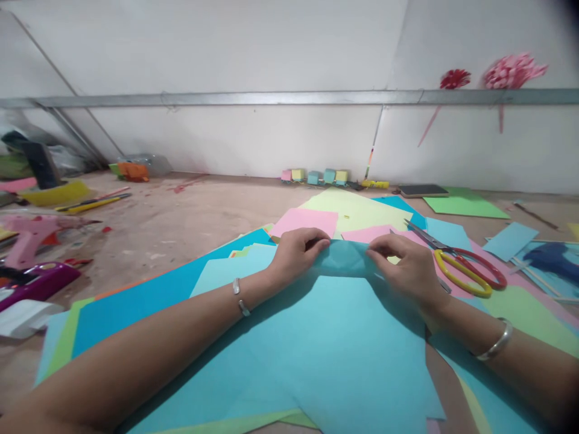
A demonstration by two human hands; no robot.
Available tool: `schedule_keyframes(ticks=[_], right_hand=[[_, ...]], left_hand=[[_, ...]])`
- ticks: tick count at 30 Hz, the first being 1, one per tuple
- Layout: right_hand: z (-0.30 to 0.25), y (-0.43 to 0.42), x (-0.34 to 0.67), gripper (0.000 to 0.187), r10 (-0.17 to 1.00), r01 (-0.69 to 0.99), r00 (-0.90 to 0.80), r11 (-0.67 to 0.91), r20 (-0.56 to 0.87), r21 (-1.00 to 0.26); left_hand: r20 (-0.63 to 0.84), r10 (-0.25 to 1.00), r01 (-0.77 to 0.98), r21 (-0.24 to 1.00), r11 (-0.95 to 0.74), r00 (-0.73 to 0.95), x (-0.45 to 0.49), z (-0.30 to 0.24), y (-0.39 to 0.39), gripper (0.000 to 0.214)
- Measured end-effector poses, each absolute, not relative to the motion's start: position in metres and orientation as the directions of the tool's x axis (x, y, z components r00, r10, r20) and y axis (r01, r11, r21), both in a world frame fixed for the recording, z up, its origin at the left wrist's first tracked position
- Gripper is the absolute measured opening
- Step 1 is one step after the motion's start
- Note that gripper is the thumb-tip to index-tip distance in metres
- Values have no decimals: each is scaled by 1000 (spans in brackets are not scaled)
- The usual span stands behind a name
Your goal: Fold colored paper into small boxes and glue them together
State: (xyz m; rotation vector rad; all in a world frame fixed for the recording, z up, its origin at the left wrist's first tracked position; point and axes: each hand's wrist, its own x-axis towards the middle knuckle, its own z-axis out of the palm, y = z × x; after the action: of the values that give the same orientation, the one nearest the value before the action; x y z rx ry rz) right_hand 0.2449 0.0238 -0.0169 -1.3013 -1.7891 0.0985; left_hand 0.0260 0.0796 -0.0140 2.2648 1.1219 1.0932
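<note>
A left hand (301, 248) and a right hand (402, 265) pinch opposite ends of a light-blue paper strip (346, 260), thumbs and forefingers clamped on it, the strip spanning between the fingertips. Light-blue paper sheets (330, 343) spread below the fingers; scissors (446, 247) lie just right of the right fingers, a pink sheet (305, 221) beyond the left.

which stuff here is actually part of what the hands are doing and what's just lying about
In hand:
- blue paper piece, held by left hand and right hand
- probably the light blue sheet beneath

Lying about, judging by this view:
- scissors, near the right hand
- pink glue gun
- small coloured blocks
- pink flower
</note>
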Motion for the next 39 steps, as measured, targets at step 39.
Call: schedule_keyframes(ticks=[39], right_hand=[[-23,27,240,14,888,789,-298,436,351,-433]], left_hand=[[148,638,583,291,-758,756,32,-3,62,40]])
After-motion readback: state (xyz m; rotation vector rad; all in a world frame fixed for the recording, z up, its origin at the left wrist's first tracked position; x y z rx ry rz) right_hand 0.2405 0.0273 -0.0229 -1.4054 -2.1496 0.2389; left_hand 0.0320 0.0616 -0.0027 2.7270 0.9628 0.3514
